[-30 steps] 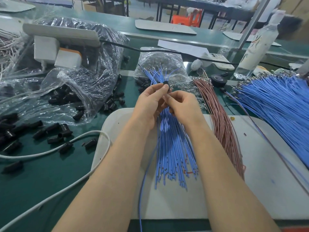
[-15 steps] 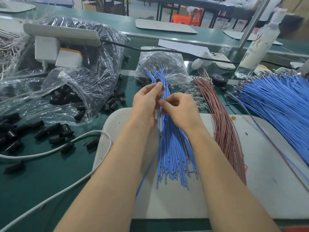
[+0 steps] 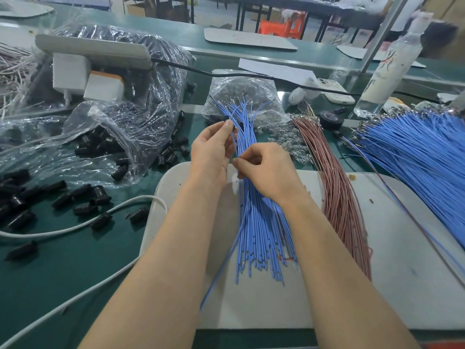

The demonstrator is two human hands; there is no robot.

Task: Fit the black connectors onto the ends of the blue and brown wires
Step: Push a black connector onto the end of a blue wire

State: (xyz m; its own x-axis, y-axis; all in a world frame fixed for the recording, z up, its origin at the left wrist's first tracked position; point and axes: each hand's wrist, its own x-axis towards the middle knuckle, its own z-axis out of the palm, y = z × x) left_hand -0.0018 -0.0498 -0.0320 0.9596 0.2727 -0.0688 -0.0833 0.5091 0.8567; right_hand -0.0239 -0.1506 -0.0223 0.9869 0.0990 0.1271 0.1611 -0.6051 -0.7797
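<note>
My left hand is raised over the bundle of blue wires and pinches a small black connector at its fingertips. A single blue wire runs from that connector down to my right hand, which pinches it just below the left hand. That wire trails on down past the left side of the bundle. A bundle of brown wires lies to the right on the grey mat. Loose black connectors are scattered on the green table at the left.
A clear bag of black connectors sits at left under a white power strip. A big fan of blue wires fills the right. A bag of metal parts, a tape roll, a spray bottle and a white cable lie around.
My hands have drawn apart: the left moved up and left with the connector, the right slid down along the blue wire toward the mat.
</note>
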